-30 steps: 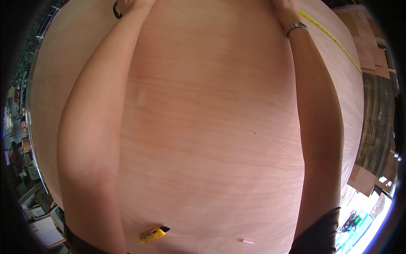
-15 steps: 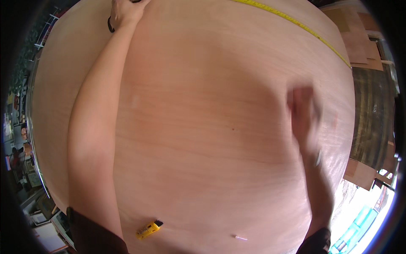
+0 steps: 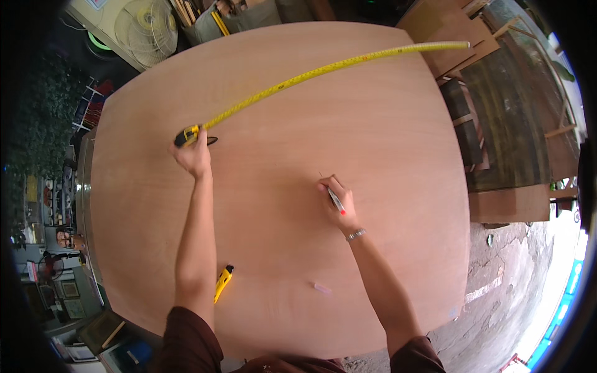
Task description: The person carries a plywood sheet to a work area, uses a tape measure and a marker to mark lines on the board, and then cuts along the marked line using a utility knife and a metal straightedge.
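My left hand is closed round a yellow and black tape measure, with a black loop beside the thumb. The yellow blade runs out to the right across the far part of a large wooden sheet, and its end reaches beyond the sheet's right edge. In my right hand, over the middle of the sheet, is a slim pen with a red end, its tip pointing away from me. A yellow utility knife lies by my left forearm. Nearer the middle lies a small clear pen cap.
Beyond the far left corner stands a fan. Brown boards and a dark panel are at the right, above a cracked floor. Shelves with assorted goods line the left side.
The view has drawn back and shows more of the sheet. My right hand, blurred near the right edge before, is now over the middle with the pen. The left hand's tape measure has come into view.
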Demonstrator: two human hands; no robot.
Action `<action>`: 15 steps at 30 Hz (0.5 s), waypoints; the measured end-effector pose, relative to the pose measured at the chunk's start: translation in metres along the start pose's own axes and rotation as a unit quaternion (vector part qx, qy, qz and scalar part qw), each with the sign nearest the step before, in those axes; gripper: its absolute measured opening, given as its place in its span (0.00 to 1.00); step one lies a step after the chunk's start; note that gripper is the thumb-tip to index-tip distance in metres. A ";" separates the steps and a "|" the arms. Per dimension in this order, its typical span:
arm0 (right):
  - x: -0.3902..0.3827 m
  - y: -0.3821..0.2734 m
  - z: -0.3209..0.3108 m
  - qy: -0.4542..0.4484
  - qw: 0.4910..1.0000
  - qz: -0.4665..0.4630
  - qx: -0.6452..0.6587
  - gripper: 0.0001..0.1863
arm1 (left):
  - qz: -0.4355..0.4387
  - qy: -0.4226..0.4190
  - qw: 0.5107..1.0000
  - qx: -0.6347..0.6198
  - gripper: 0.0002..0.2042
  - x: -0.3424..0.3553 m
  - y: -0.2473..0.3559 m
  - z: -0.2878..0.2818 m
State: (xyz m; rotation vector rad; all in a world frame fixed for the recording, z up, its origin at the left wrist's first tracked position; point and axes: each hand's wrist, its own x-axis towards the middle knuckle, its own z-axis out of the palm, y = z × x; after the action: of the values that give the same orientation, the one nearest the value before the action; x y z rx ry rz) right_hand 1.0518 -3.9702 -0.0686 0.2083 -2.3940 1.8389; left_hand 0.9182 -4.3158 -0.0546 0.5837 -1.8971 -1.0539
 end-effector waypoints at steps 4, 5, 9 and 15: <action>-0.002 -0.010 -0.007 0.071 0.988 0.067 0.116 0.09 | -0.090 0.055 0.990 -0.091 0.28 -0.056 0.055 -0.102; -0.019 -0.011 -0.018 0.051 0.977 0.146 0.145 0.10 | -0.103 0.071 0.991 -0.036 0.28 -0.072 0.058 -0.147; -0.111 -0.046 -0.055 -0.042 0.994 0.100 -0.022 0.13 | -0.111 0.012 0.990 -0.088 0.24 -0.119 0.051 -0.314; -0.230 -0.072 -0.022 -0.134 0.954 -0.040 -0.267 0.14 | -0.210 0.213 0.946 0.125 0.29 -0.228 0.050 -0.510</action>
State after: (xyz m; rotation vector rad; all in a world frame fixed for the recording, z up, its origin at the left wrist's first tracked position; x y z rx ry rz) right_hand 1.2907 -3.9584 -0.0348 0.5147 -2.9048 1.1243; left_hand 1.4736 -4.3493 0.0197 1.2970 -1.5601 -0.8534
